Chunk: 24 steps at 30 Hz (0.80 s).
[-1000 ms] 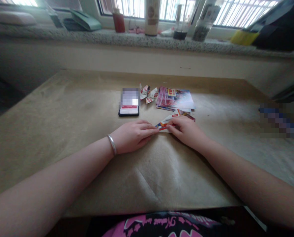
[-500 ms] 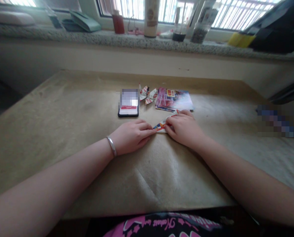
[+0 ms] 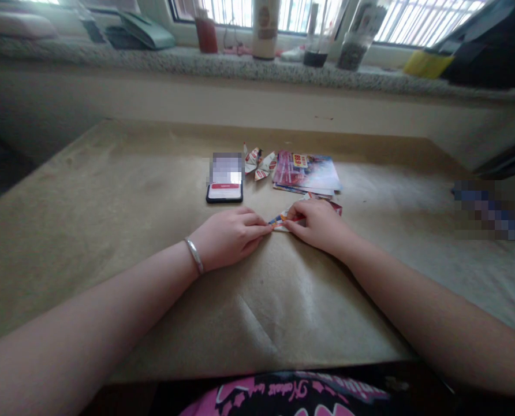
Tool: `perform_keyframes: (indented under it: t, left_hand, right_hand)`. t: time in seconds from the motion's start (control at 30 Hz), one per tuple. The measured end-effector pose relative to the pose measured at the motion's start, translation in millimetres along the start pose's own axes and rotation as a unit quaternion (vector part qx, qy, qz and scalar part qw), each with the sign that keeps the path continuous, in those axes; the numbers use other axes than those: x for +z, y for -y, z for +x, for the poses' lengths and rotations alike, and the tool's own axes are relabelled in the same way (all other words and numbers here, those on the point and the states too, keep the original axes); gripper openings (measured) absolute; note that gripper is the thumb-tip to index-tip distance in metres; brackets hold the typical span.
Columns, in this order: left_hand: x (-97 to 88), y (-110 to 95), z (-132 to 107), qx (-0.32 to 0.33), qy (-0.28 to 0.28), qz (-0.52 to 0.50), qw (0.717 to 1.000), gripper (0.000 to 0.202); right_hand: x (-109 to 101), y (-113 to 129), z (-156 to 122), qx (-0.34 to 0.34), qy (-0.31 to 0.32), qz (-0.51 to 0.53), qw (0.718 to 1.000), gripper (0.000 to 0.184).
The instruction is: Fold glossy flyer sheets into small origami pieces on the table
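A folded piece of printed paper [image 3: 283,219] lies on the brown paper-covered table [image 3: 110,190], in front of me. My left hand [image 3: 229,237], with a silver bangle on the wrist, has its fingers together and its fingertips pressed on the paper's left tip. My right hand [image 3: 320,225] covers the right part of the sheet, fingers curled and pinching its edge. Most of the folded paper is hidden under my right hand.
A phone [image 3: 225,184] lies just beyond my hands. Two small folded paper figures [image 3: 260,163] and a stack of printed leaflets [image 3: 306,172] sit to its right. The stone windowsill [image 3: 240,65] behind carries bottles and jars. A blurred object [image 3: 491,211] lies at far right.
My right hand slid up over the folded paper and back a little, so less of the sheet shows. My left hand has stayed put on the paper's tip.
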State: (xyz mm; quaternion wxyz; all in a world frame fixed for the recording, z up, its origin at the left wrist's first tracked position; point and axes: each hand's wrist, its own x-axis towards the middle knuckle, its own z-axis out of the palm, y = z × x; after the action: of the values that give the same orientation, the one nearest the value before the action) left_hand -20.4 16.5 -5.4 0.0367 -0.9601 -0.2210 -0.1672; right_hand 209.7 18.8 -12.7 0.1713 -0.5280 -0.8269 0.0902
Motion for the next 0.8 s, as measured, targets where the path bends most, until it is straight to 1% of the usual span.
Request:
perform_keyframes:
  t: [0.3, 0.43, 0.57, 0.8]
  left_hand:
    - [3.2, -1.7, 0.0, -0.016, -0.001, 0.01, 1.0, 0.03]
    - [3.3, -3.1, 0.2, -0.02, 0.005, 0.031, 0.999, 0.031]
    - [2.5, -4.3, 0.8, -0.02, 0.0, 0.04, 0.999, 0.029]
    - [-1.5, -6.8, 1.3, -0.016, 0.018, 0.082, 0.996, 0.028]
  right_hand:
    - [-1.5, -1.7, 4.4, -0.034, 0.01, -0.062, 0.997, 0.019]
    - [-1.2, -4.2, 7.0, -0.055, 0.031, -0.056, 0.996, 0.019]
    - [-1.4, -5.2, 8.6, -0.053, 0.037, -0.062, 0.996, 0.02]
    - [-2.3, -2.1, 7.9, -0.051, 0.036, -0.076, 0.995, 0.021]
